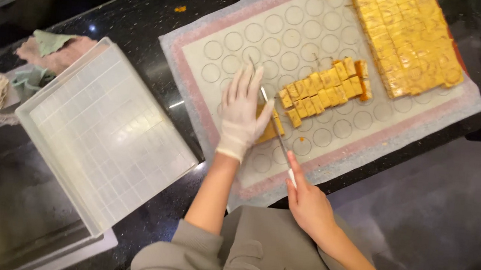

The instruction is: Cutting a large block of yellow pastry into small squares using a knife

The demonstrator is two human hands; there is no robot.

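The landmark is the baking mat (299, 39), a pale sheet printed with rows of circles and edged in pink, lying askew on the black table (145, 15).

Left hand (242, 112): gloved in white, fingers spread flat, pressing down on a yellow strip (270, 131) of cake-like slab at the near-left part of the mat. Only a small part of the strip shows at the thumb side of the glove.

Right hand (305, 200): bare, closed round the white handle of a knife (274, 127), forefinger laid along the top. It sits at the mat's near edge. The blade runs from this hand away and to the left, passing just beside the left thumb, touching or nearly touching the strip; I cannot tell which.

Governing relation: the strip lies directly under the left hand and ahead of the right hand along the blade's long axis. The left hand is the nearer. The blade crosses the strip's exposed end.

Beyond the blade, toward the mat's centre, lie cut yellow cubes (324, 90) in two rough rows. At the mat's far-right corner sits a large scored yellow slab (411, 40).

Left of the mat, a white rectangular tray (102, 131) with a gridded floor stands apart from it. Further left lie crumpled cloths (51, 50). No labels or signs are legible.
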